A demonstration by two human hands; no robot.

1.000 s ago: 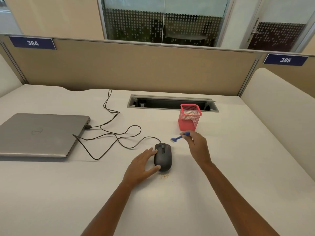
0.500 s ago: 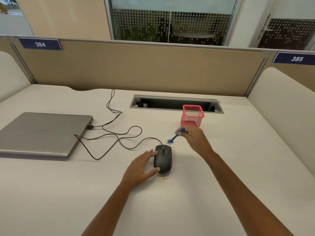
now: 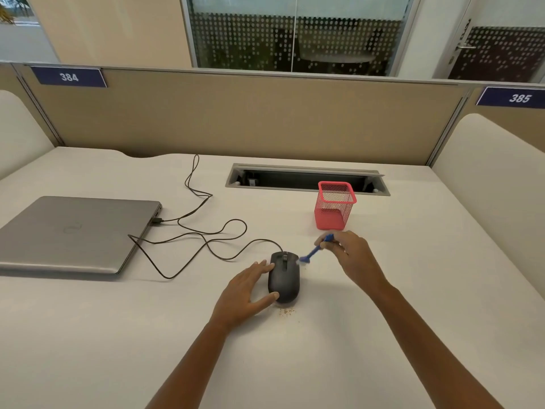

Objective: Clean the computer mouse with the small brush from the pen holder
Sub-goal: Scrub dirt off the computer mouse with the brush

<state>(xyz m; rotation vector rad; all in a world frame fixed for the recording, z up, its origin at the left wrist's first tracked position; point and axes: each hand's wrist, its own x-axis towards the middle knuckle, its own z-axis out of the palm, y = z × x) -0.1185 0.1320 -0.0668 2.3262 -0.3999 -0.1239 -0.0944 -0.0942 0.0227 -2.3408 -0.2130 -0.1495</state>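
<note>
The left hand [image 3: 246, 293] lies open against the left side of the black mouse [image 3: 283, 277] on the counter [image 3: 383, 335], thumb at its rear. The right hand [image 3: 351, 256] pinches the blue brush [image 3: 314, 251], bristles at the mouse's front right edge; the red holder [image 3: 334, 206] stands just behind

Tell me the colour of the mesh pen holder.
Pinkish red; the mesh pen holder shows clearly in the head view, beyond the right hand.
</note>
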